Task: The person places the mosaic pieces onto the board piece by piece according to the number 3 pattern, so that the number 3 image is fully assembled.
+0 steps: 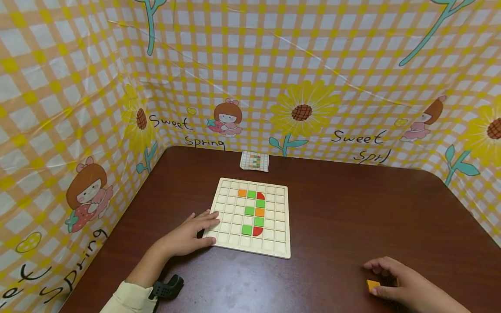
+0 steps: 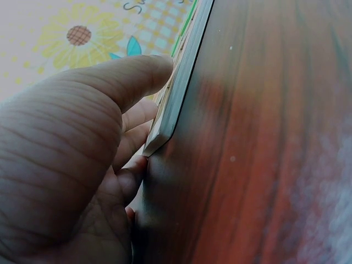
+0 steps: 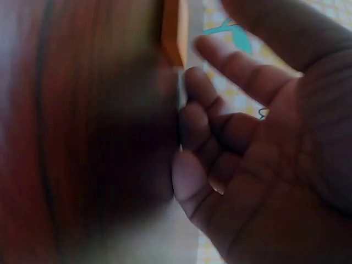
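Note:
A pale square grid board [image 1: 232, 243] lies on the table with orange, green and red tiles in several cells. My left hand [image 1: 189, 234] rests at the board's left edge, fingers spread over its rim and thumb near its front left corner. In the left wrist view the thumb [image 2: 137, 77] lies against the board's side [image 2: 184, 77]. Far to the right of the board, my right hand [image 1: 399, 282] is beside a loose orange square tile [image 1: 372, 285]. Its thumb tip overlaps the tile, while the index finger stands apart from it; no pinch shows.
A small pattern card [image 1: 254, 161] with a coloured grid lies behind the board near the wall. Checked cloth [image 1: 250, 65] encloses the back and sides of the dark wooden table [image 1: 352, 208]. A black band [image 1: 168, 288] sits on the left wrist.

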Tool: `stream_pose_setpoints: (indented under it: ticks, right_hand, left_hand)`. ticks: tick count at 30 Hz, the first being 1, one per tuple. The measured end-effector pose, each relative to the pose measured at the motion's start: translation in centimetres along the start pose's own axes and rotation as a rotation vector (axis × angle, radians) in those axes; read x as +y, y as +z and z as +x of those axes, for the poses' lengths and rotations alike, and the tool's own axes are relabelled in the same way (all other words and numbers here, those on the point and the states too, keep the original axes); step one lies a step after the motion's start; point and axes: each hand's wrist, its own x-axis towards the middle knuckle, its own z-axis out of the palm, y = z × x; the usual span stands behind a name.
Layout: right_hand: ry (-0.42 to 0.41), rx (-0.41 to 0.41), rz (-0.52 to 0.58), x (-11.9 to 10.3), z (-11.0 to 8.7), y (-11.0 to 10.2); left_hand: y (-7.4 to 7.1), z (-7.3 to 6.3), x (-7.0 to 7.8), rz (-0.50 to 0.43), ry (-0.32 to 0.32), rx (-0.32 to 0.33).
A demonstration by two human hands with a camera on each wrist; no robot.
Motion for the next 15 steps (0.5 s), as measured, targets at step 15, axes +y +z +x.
stream_pose_setpoints:
  ticks: [15]
  right_hand:
    - [0.089, 0.018, -0.069, 0.1, 0.1, 0.4]
  left_hand:
    - [0.1, 0.0, 0.0, 0.006, -0.002, -0.003]
